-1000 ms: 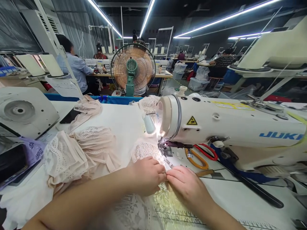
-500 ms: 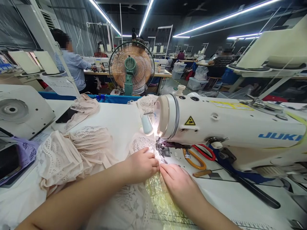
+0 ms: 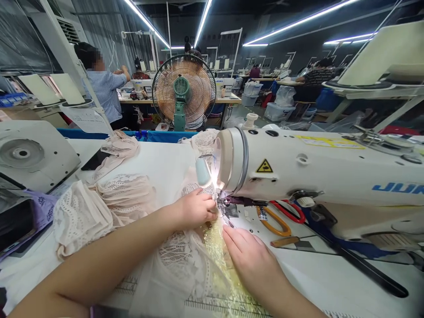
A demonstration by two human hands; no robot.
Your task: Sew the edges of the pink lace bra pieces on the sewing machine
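My left hand (image 3: 195, 209) is closed on pale pink lace fabric (image 3: 190, 258) just left of the needle area of a white sewing machine (image 3: 265, 163). The lace spreads below my wrist over the table. A shiny, translucent yellow strip (image 3: 217, 251) runs from the presser foot (image 3: 222, 203) down toward the table's front. My right hand (image 3: 250, 254) is at the strip's right edge, fingers pressed together and pointing at the foot. Its thumb is hidden. A bright lamp glares at the needle, so the stitching point is hard to see.
Stacked lace pieces (image 3: 102, 207) lie left, near a phone (image 3: 16, 225) and another machine (image 3: 36, 154). Right of the needle are orange-and-red-handled scissors (image 3: 276, 223) and a wooden-handled tool (image 3: 285, 241). Beyond stand a large fan (image 3: 183, 95) and a person in a striped shirt (image 3: 104, 92).
My left hand has moved up beside the needle, away from my right hand, exposing more lace and yellow strip. My right hand stays near the strip. The person behind has raised their hands.
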